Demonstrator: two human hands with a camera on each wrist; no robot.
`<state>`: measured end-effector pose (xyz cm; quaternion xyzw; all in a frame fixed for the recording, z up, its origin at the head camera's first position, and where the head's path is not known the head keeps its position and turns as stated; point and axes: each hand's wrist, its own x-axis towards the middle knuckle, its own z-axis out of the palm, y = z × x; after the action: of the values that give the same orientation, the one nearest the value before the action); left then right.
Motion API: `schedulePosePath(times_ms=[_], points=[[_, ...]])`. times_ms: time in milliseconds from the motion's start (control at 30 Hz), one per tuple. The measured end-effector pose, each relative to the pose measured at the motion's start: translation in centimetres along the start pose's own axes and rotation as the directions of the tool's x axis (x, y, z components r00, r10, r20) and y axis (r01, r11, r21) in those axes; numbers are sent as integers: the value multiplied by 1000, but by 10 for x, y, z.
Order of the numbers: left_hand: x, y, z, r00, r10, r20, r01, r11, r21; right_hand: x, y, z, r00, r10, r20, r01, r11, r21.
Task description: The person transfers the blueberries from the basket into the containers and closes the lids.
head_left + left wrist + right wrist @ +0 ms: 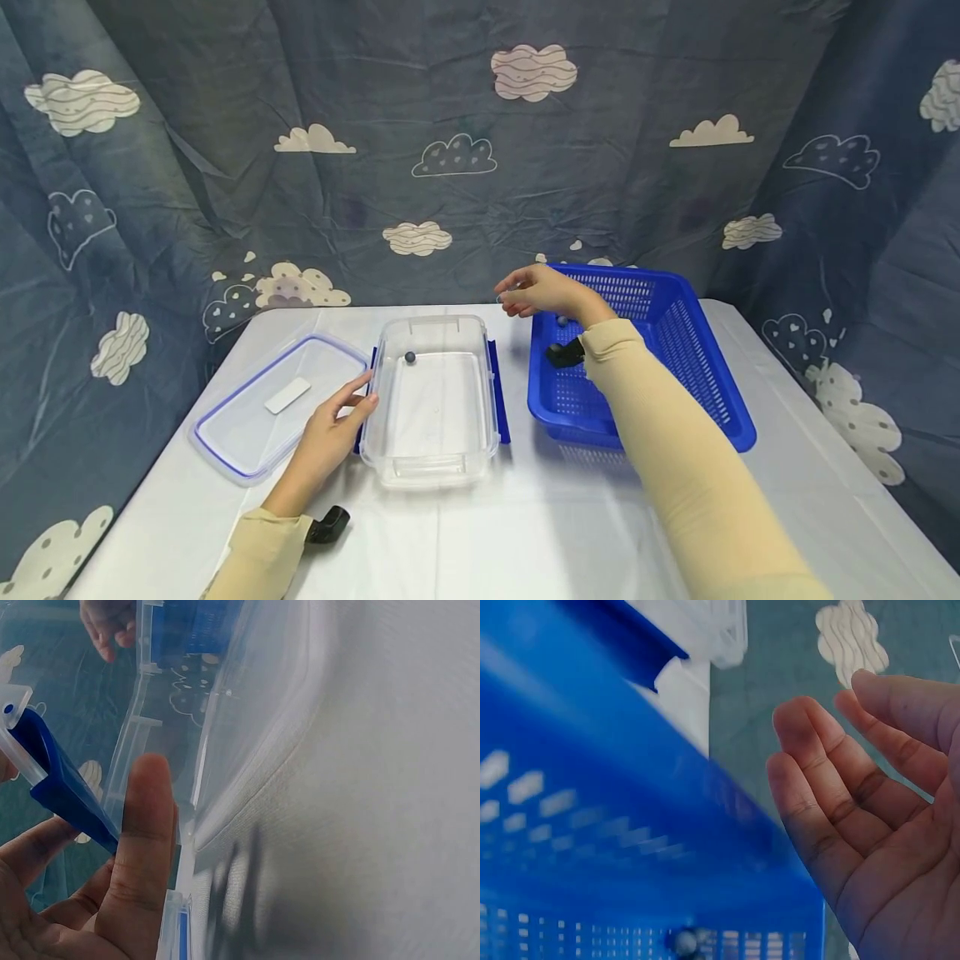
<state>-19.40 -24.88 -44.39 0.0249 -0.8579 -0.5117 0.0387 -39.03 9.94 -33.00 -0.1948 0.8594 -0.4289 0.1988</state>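
Observation:
A clear plastic food container [438,471] with blue side latches stands on the table, one small dark ball [410,357] inside it. My left hand [330,437] touches the container's left side. In the left wrist view its thumb [142,840] lies straight near the wall, beside a blue latch [71,787]. My right hand [543,292] is raised over the far left corner of a blue basket [536,375]. The right wrist view shows its fingers [810,795] loosely bent, with nothing between them and the thumb. Below them, a dark ball [686,943] lies in the basket.
Left of the container, its clear lid [225,417] with a blue seal and a white label [287,395] lies flat. White cloth covers the table [450,542]. A dark curtain [375,200] with cloud prints hangs behind and at both sides.

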Motion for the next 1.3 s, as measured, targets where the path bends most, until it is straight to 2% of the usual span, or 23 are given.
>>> schedulePosePath(times_ms=[233,433,633,767,1167,1300], points=[[0,-1,-1,1000,-5,-9,5,1000,-3,-10,16,-18,998,-7,-59,9,999,32],[1,-5,1,1000,0,-11,0,1000,11,-18,28,-29,995,19,-101,-13,998,59],[1,-5,1,1000,6,-19,-6,1000,16,-22,36,-34,990,55,-127,-51,998,34],[1,-4,-1,1000,2,-21,-2,1000,10,-24,43,-36,987,83,-136,-82,997,14],[3,-4,0,1000,9,-13,-9,1000,6,-24,77,-35,977,179,-117,-172,983,68],[3,-3,1,1000,16,-10,-16,1000,5,-20,85,-34,977,187,-105,-180,981,71]])
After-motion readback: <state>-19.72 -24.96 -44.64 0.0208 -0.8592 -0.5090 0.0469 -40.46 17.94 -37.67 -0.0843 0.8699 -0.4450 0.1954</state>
